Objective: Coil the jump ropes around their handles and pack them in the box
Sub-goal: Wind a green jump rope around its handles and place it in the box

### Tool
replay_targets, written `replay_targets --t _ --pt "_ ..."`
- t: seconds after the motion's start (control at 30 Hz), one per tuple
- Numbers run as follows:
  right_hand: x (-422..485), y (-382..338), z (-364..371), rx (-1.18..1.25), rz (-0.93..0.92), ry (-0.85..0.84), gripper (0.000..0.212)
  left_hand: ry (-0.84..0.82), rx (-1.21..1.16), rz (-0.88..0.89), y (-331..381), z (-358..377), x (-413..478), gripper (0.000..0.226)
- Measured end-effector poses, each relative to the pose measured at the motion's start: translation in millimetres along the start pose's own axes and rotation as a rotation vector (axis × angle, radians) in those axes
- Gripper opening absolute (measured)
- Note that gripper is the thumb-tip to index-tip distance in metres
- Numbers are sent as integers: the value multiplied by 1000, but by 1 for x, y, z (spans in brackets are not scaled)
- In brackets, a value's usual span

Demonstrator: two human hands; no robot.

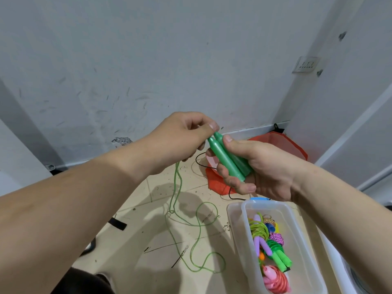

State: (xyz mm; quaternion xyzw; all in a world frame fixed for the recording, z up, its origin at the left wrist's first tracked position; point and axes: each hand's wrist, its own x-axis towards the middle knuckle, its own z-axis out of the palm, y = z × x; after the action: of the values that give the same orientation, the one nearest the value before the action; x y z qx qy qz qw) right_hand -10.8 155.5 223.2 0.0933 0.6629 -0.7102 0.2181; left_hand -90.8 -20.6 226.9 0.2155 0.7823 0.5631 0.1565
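My right hand [261, 166] grips two green jump-rope handles [228, 159] side by side, tips pointing up and left. My left hand [180, 139] pinches the green rope at the handle tips. The translucent green rope [198, 232] hangs from my left hand and lies in loose loops on the tiled floor. At the lower right a clear plastic box [238, 234] holds several coiled ropes: a lime one with purple handles [259, 232], a green one [280, 254] and a pink one [275, 282].
A red mesh bag [284, 143] with a black cord lies on the floor by the wall, behind my right hand. Walls close the corner at the back and right. A wall socket [306, 64] sits high on the right. Debris dots the tiles.
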Motion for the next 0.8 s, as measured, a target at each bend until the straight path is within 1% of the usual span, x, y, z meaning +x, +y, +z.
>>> replay_targets --t 0.1,0.27,0.43,0.53,0.6,0.67,0.73,0.8 --pt "-1 0 2 -50 -12 -1 39 -26 8 -16 -3 1 0 28" --pt "-7 -6 5 85 -25 -75 29 40 -11 -31 -3 0 6 30" --pt "-4 -2 4 55 -25 -122 19 22 -62 -44 -2 0 4 30" --pt "-4 -3 5 95 -27 -147 16 29 -132 -70 0 1 3 31" --pt "-4 -5 6 167 -50 -120 17 31 -216 -102 1 -1 4 33" --pt "-4 -8 5 261 -67 -53 15 34 -250 -110 0 -3 4 27" --pt "-3 -9 2 333 -83 3 6 39 -183 -95 -3 -3 3 18" --pt "-1 -9 0 356 -84 33 4 35 0 -54 -9 0 3 18"
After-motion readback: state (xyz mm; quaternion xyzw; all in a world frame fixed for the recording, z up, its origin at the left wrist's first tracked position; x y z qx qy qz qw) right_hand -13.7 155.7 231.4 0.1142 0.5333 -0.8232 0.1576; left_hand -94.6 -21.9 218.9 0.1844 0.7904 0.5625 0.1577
